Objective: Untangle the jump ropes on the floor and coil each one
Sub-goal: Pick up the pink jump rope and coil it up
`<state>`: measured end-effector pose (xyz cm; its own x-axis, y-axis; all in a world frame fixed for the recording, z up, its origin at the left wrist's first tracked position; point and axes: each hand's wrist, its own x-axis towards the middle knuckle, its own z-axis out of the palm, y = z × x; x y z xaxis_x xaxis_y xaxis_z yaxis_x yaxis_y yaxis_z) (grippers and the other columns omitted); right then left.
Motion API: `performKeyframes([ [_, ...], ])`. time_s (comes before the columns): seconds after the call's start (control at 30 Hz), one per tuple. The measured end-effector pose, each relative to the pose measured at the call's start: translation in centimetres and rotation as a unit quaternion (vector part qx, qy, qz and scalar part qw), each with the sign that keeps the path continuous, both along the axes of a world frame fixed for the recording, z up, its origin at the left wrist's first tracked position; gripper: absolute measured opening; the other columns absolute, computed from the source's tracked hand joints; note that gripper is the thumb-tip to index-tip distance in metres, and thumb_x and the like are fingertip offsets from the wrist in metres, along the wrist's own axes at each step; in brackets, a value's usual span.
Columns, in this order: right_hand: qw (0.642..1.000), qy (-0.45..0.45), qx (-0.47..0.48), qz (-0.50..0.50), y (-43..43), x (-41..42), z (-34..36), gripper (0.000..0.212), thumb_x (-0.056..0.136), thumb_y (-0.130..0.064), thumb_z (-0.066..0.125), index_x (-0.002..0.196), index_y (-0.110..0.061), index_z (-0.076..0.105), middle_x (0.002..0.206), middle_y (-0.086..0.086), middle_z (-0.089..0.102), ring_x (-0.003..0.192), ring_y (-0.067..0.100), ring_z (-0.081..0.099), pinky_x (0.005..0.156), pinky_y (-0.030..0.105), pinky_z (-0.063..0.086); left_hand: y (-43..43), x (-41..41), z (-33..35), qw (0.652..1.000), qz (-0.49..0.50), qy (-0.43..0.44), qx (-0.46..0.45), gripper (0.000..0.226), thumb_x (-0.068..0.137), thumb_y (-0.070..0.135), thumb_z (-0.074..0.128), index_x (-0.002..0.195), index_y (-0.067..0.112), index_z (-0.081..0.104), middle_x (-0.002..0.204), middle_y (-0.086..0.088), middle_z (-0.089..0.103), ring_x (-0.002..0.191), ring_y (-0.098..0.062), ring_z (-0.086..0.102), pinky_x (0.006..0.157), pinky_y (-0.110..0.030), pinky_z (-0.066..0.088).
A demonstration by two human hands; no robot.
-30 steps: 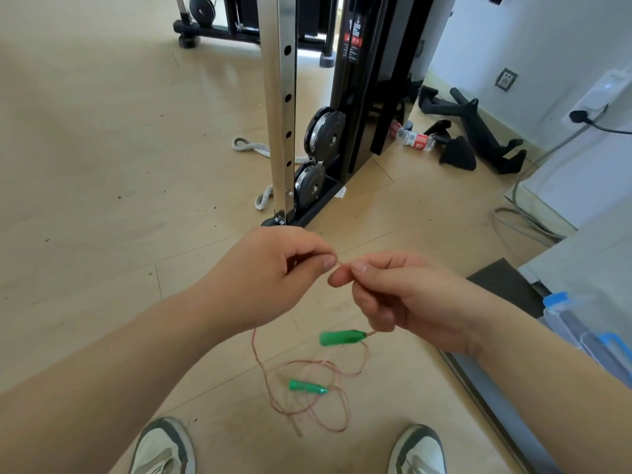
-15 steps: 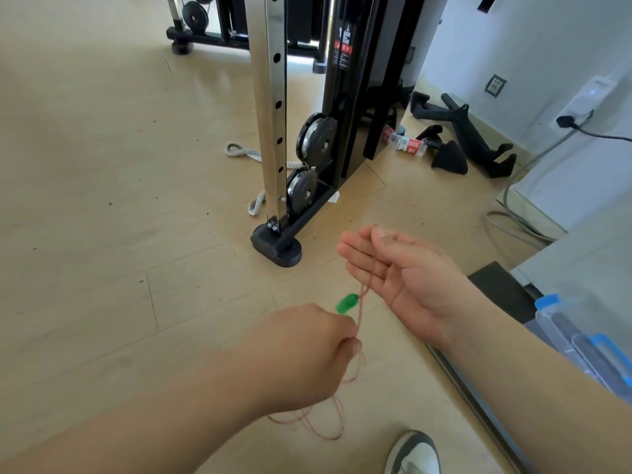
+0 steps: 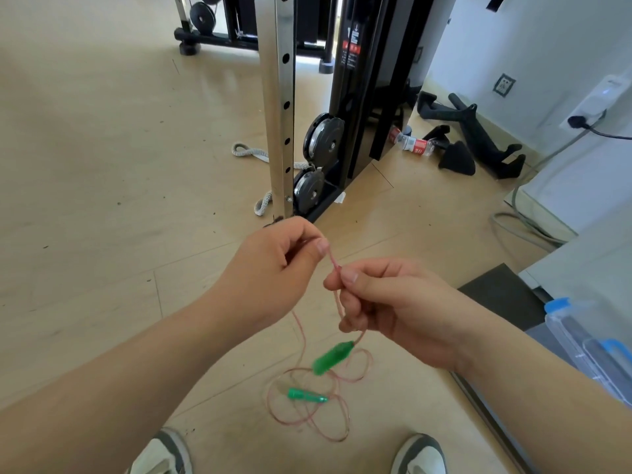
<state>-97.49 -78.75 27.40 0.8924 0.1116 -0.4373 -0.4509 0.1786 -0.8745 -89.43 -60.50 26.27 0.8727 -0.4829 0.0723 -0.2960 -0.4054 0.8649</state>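
Note:
A thin pink jump rope (image 3: 333,263) runs between my two hands at chest height. My left hand (image 3: 273,268) pinches it between thumb and forefinger. My right hand (image 3: 383,302) grips the rope just below, with strands passing through its curled fingers. One green handle (image 3: 332,358) dangles under my right hand. The other green handle (image 3: 306,395) lies on the wooden floor inside loose pink loops (image 3: 307,415) between my shoes.
A steel upright (image 3: 278,107) and black weight-machine frame (image 3: 359,97) stand just ahead. A grey braided rope (image 3: 249,152) lies by its base. A bottle (image 3: 412,144) and black handles (image 3: 475,138) lie right. A clear plastic box (image 3: 588,347) and dark mat (image 3: 506,295) sit near right.
My left hand rose from low near the floor up to meet my right hand. My right hand, flat and open half a second ago, has closed on the rope. The green handle hangs lower.

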Motion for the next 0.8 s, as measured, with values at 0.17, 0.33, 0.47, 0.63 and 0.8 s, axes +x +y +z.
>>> performKeyframes([
  [0.17,0.983,-0.001,0.146,-0.114,0.8,0.8,0.4,0.017,0.101,-0.017,0.053,0.099,-0.004,0.064,0.110,0.023,0.076,0.098,0.032,0.076,0.086,0.040,0.064,-0.4,-1.4,-1.3,0.978,-0.085,0.081,0.171,0.022,0.103,0.025,0.048,0.087,0.025,0.063,0.070,0.012,0.061,0.060,0.000,0.052,0.059,-0.019,0.045],
  [0.33,0.967,-0.013,0.120,-0.224,0.0,1.4,-0.8,0.019,0.107,-0.013,0.048,0.107,-0.001,0.062,0.115,0.025,0.075,0.110,0.033,0.074,0.097,0.046,0.059,-0.8,-3.3,-1.5,0.953,-0.175,0.001,0.248,0.030,0.106,0.034,0.043,0.081,0.023,0.054,0.061,0.008,0.051,0.060,-0.003,0.049,0.061,-0.027,0.042],
  [0.47,0.969,-0.037,-0.082,-0.228,-0.7,1.3,-2.2,0.015,0.103,-0.017,0.060,0.103,-0.007,0.072,0.106,0.011,0.079,0.107,0.024,0.075,0.102,0.046,0.055,-0.7,-3.8,-0.6,0.946,-0.213,-0.072,0.235,0.025,0.102,0.040,0.049,0.094,0.023,0.066,0.077,0.004,0.065,0.076,-0.011,0.058,0.074,-0.036,0.051],
  [0.63,0.962,-0.084,-0.230,-0.121,-0.9,0.3,-2.0,0.015,0.098,-0.021,0.067,0.093,-0.012,0.077,0.079,-0.002,0.078,0.083,0.004,0.071,0.080,0.027,0.048,-0.2,-2.4,1.1,0.988,-0.138,-0.053,0.036,0.015,0.100,0.027,0.062,0.087,0.029,0.068,0.068,0.006,0.063,0.057,-0.006,0.054,0.052,-0.016,0.042],
  [0.8,0.993,-0.047,-0.102,-0.044,0.1,0.2,-1.1,0.023,0.103,-0.017,0.057,0.096,-0.006,0.076,0.078,0.013,0.072,0.071,0.021,0.065,0.075,0.032,0.048,0.4,-0.2,0.3,1.000,-0.015,-0.020,-0.012,0.014,0.098,0.030,0.065,0.087,0.026,0.072,0.067,-0.005,0.060,0.054,-0.006,0.046,0.053,-0.018,0.040],
])
